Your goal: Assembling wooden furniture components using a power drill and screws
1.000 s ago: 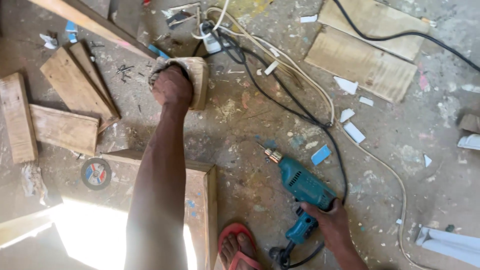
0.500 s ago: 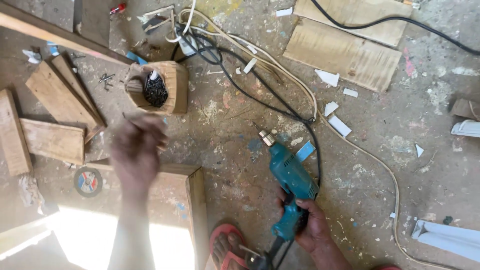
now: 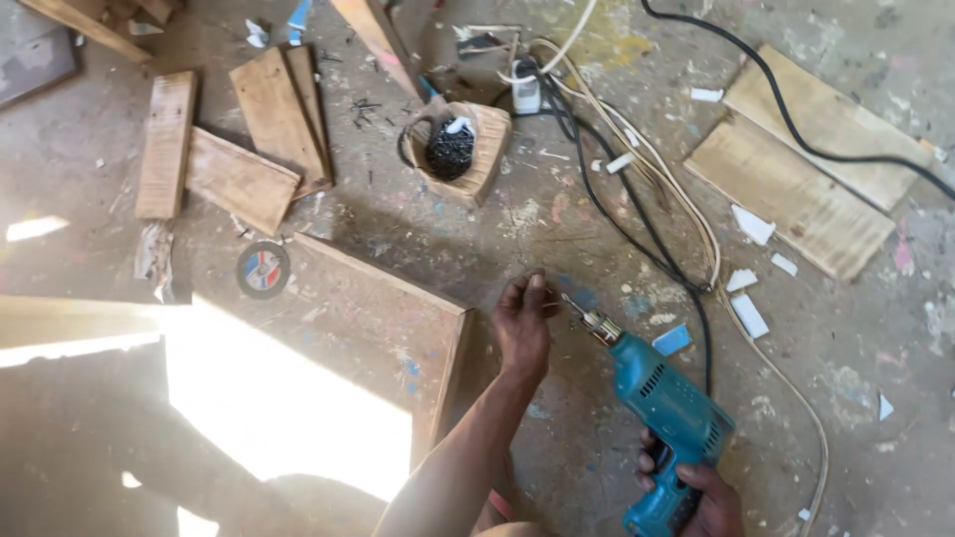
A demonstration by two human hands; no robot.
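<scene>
My right hand (image 3: 696, 492) grips the handle of a teal electric drill (image 3: 657, 403), whose bit tip (image 3: 575, 306) points up and left. My left hand (image 3: 523, 318) is pinched at the bit tip, fingers closed on something small and thin that looks like a screw, too small to be sure. Both hands hover over the dusty floor beside the corner of a wooden frame (image 3: 453, 338). A small wooden box (image 3: 482, 164) filled with dark screws (image 3: 450, 149) sits farther up.
Loose planks (image 3: 239, 149) lie at the upper left, two flat boards (image 3: 796, 179) at the upper right. Black and white cables (image 3: 637, 189) run from a white plug (image 3: 525, 94) past the drill. A cutting disc (image 3: 264, 268) lies by the frame. Bright sunlight (image 3: 288, 398) washes out the lower left.
My left hand left the screw box and came down and right to the drill's bit. The drill tilted up toward it. The camera view shifted left.
</scene>
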